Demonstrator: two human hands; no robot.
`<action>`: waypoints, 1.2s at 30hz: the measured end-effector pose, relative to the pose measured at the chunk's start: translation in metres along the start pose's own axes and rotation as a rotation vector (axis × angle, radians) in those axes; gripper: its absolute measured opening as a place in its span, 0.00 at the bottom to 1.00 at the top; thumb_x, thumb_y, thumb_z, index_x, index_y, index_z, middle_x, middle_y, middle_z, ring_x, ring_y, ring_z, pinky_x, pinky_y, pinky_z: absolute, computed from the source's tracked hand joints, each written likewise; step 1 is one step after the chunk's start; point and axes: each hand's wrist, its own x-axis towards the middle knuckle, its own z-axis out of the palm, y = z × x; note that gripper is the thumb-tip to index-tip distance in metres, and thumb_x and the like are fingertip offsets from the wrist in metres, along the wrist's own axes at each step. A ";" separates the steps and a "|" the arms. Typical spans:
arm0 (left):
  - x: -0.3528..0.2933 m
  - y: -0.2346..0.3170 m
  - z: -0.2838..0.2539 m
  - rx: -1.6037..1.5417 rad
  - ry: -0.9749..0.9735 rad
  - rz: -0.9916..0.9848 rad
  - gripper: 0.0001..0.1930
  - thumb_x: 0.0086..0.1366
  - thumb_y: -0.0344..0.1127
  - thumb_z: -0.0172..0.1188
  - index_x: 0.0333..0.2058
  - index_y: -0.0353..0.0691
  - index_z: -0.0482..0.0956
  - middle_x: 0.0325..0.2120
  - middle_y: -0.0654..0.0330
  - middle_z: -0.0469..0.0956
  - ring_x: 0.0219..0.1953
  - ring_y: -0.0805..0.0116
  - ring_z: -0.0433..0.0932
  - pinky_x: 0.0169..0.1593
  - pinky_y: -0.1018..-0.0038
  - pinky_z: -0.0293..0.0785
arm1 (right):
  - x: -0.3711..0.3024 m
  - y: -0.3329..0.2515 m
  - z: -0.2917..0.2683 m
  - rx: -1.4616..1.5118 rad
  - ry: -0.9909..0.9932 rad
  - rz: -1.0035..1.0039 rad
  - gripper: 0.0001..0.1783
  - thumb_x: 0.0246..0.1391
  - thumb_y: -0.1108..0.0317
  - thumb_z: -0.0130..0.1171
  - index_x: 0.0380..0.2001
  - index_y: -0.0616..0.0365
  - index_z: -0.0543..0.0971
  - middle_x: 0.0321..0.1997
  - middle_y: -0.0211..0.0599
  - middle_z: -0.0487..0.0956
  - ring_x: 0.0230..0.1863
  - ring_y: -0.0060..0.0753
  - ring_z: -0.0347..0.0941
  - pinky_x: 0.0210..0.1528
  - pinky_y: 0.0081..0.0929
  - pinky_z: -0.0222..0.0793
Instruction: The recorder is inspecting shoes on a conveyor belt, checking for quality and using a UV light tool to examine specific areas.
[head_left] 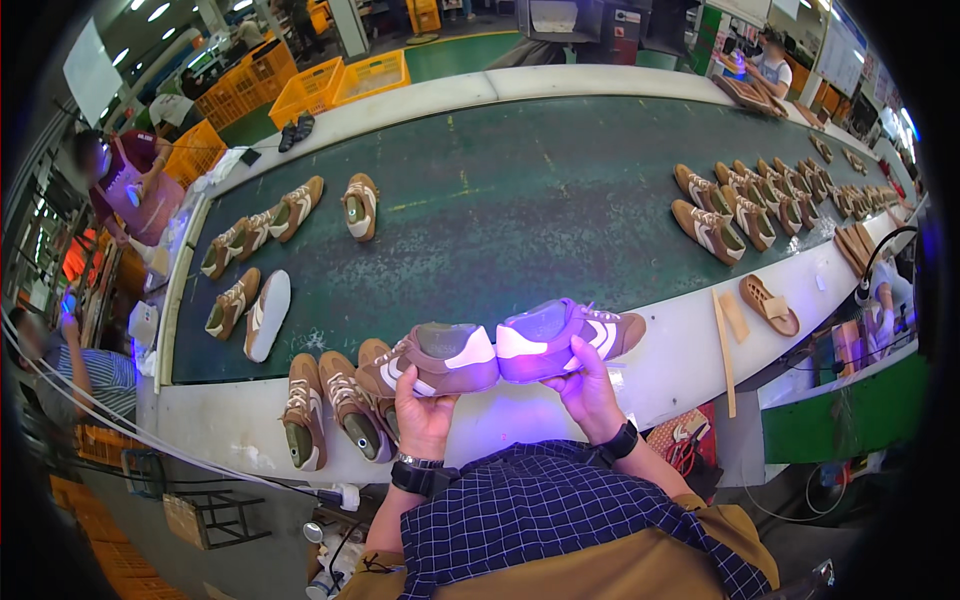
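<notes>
My left hand [424, 428] grips a brown sneaker [468, 372] with a white heel patch, thumb on its side. In my right hand [592, 402] is a matching sneaker [548, 338], tinted violet by a purplish light. The two are held up heel to heel, their heels touching or nearly so, toes pointing outward. Left of my left hand, several more brown sneakers with white stripes stand on the white table edge, among them a laced sneaker [306, 410]. The held left sneaker partly hides one of them.
Beyond the white ledge [660, 335] lies a green conveyor belt [470, 240], carrying sneakers [295, 208] at left and rows of sneakers [707, 230] at right. A tan shoe piece [768, 305] and strips lie on the ledge at right. Other people work left and right.
</notes>
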 end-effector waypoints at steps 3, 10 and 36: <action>0.000 0.000 0.002 -0.003 0.019 0.000 0.28 0.56 0.40 0.57 0.55 0.42 0.63 0.53 0.56 0.67 0.56 0.55 0.65 0.59 0.52 0.63 | 0.001 0.000 0.001 0.007 -0.006 0.004 0.29 0.55 0.55 0.54 0.55 0.58 0.63 0.49 0.41 0.73 0.46 0.34 0.75 0.41 0.29 0.78; 0.001 -0.001 0.001 -0.023 0.040 -0.009 0.28 0.56 0.39 0.58 0.55 0.43 0.64 0.53 0.56 0.67 0.56 0.55 0.65 0.59 0.52 0.63 | 0.002 0.001 -0.001 0.020 -0.003 0.020 0.29 0.55 0.56 0.54 0.56 0.58 0.62 0.51 0.41 0.72 0.48 0.35 0.73 0.44 0.31 0.77; 0.005 -0.007 -0.006 0.012 0.064 -0.016 0.27 0.57 0.41 0.55 0.55 0.42 0.64 0.53 0.56 0.67 0.56 0.56 0.66 0.57 0.53 0.64 | 0.005 0.004 -0.009 0.005 0.026 0.031 0.27 0.56 0.57 0.52 0.56 0.58 0.62 0.52 0.41 0.71 0.51 0.37 0.71 0.45 0.34 0.76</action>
